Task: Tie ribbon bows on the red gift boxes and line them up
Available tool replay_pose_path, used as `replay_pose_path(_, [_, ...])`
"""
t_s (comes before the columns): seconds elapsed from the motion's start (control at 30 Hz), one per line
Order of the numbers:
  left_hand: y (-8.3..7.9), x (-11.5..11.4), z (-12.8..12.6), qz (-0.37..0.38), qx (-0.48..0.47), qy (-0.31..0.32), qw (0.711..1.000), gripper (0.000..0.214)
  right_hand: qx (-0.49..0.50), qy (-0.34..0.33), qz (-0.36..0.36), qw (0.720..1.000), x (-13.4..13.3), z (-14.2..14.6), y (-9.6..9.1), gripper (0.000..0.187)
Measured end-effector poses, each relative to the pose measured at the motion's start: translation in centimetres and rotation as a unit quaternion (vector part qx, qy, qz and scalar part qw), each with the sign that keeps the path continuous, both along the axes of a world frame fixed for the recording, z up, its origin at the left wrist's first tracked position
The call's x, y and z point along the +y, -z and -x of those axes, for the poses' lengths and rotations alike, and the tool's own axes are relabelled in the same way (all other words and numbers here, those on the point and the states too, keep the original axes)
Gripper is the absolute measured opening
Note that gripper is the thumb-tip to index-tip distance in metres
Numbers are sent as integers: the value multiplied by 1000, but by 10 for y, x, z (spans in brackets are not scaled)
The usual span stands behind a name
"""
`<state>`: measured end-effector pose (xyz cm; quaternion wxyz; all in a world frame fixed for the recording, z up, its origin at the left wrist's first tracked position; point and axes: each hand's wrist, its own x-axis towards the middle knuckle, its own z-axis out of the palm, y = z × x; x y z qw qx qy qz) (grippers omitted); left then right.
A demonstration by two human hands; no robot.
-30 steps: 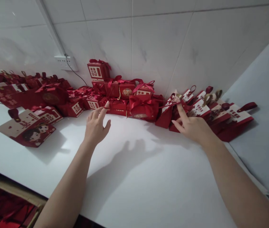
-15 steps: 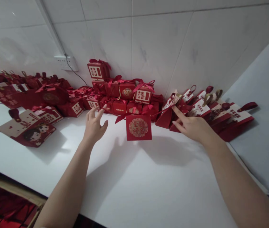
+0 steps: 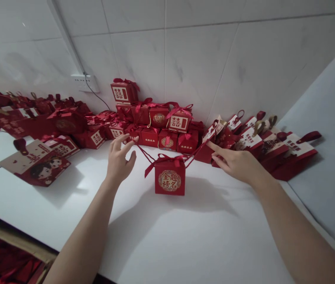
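A small red gift box (image 3: 170, 177) with a round gold emblem and a ribbon bow faces me in the middle, upright. Dark red cords (image 3: 146, 153) slant up from its top to both sides. My left hand (image 3: 120, 159) has its end of the cord looped at the fingertips, with the thumb apart. At the other side my right hand (image 3: 234, 162) holds the opposite cord (image 3: 194, 154) at its stretched index finger. The cords are taut. I cannot tell whether the box's underside touches the white table (image 3: 203, 244).
Stacked red boxes (image 3: 149, 136) line the tiled wall. Tented boxes with ribbon loops (image 3: 250, 138) crowd the right. At left stands a box with cartoon faces (image 3: 43, 167), with more boxes behind. A carton (image 3: 16, 240) of red items sits below the table's left edge.
The box has dropped lower in view and tilted upright, so its bow and cords now show above it. Both hands stay spread apart, nearly where they were.
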<state>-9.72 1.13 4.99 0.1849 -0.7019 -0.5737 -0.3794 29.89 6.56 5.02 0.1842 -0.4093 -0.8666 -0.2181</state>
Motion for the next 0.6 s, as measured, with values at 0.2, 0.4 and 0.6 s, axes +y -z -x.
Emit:
replay_pose_path(0.2, [0, 2, 6, -20, -191, 4, 981, 23, 96, -34, 58, 993, -12, 6, -12, 46])
replay_pose_path(0.4, [-5, 1, 7, -53, -315, -2, 947, 13, 250, -101, 176, 947, -21, 20, -16, 26])
replay_pose_path(0.6, [-1, -4, -33, 141, -249, 44, 957, 32, 441, -167, 413, 780, -18, 79, 48, 65])
